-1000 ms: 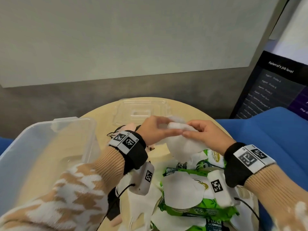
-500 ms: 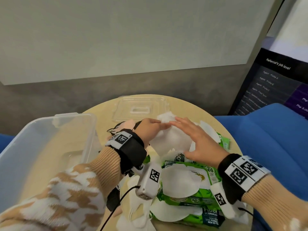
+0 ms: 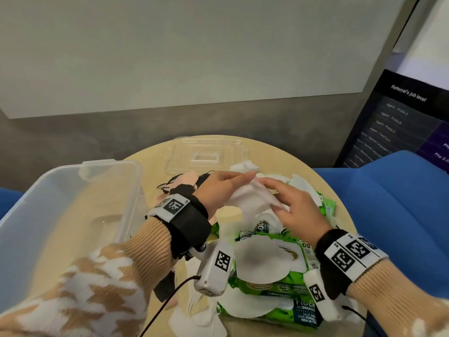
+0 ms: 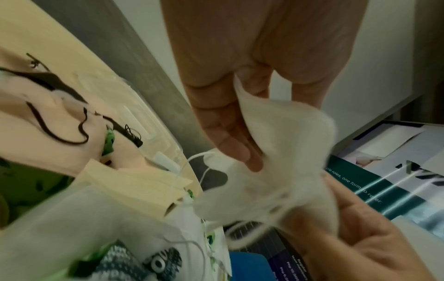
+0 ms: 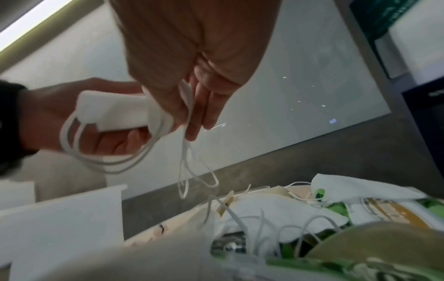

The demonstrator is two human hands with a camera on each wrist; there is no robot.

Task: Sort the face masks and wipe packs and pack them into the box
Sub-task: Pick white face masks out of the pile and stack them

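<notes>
Gathering the white masks (image 3: 252,200) into one neat stack looks like the step in hand, and it goes best if the ear loops (image 5: 192,171) are tucked flat against the stack before it travels, since they dangle free and could snag on the pile below. Squaring the edges between both hands, then carrying the stack low over the rim of the clear box (image 3: 73,210), should keep it together.

Above the round surface (image 3: 150,166), the left hand (image 3: 218,188) curls its fingers and thumb round one end of the folded white masks, gripping them. The right hand (image 3: 296,205) meets it from the other side with its fingers fairly straight; in the blurred right wrist view it seems to pinch the mask edge or a loop, though I cannot be sure.

The green wipe packs (image 3: 274,266) lie heaped on the surface beneath the wrists with more white masks strewn over them. The box stands to the left, seemingly with nothing packed yet; its lid (image 3: 206,154) rests at the far edge.
</notes>
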